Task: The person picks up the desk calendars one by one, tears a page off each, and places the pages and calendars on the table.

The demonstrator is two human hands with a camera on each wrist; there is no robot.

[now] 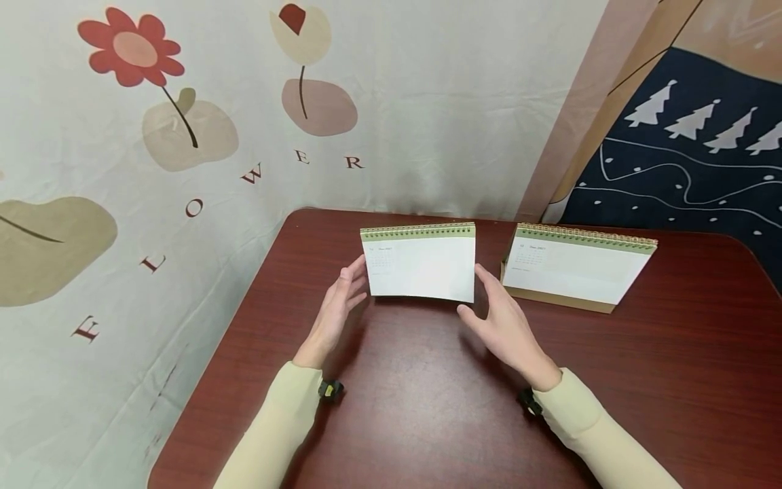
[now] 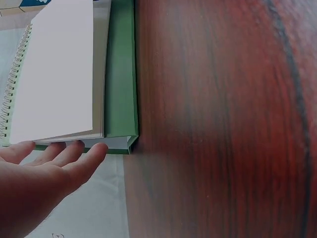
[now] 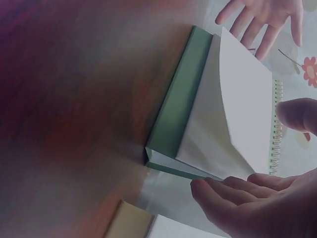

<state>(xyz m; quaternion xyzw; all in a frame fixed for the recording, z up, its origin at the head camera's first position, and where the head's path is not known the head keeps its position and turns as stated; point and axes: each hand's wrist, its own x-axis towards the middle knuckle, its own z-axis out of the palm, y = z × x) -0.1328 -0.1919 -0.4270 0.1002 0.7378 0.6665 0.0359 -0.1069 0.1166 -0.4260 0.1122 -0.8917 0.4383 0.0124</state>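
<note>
A spiral-bound desk calendar (image 1: pixel 421 268) with a green top strip and white pages stands near the back of the table. Its green base (image 2: pixel 120 74) shows beneath the pages in the left wrist view, where the front sheet hangs loose from the rest. My left hand (image 1: pixel 332 305) is at the calendar's left side, fingers extended, fingertips right at its edge. On the other side my right hand (image 1: pixel 504 322) has its thumb apart and its fingers along the right edge. In the right wrist view, both hands flank the calendar with relaxed fingers, and the front sheet (image 3: pixel 247 94) bows outward.
A second spiral desk calendar (image 1: pixel 577 268) with a tan base stands to the right, close beyond my right hand. The dark red wooden table (image 1: pixel 415 407) ends at the back against a flower-printed cloth (image 1: pixel 427 136). A navy tree-patterned cloth (image 1: pixel 684 176) hangs at the right.
</note>
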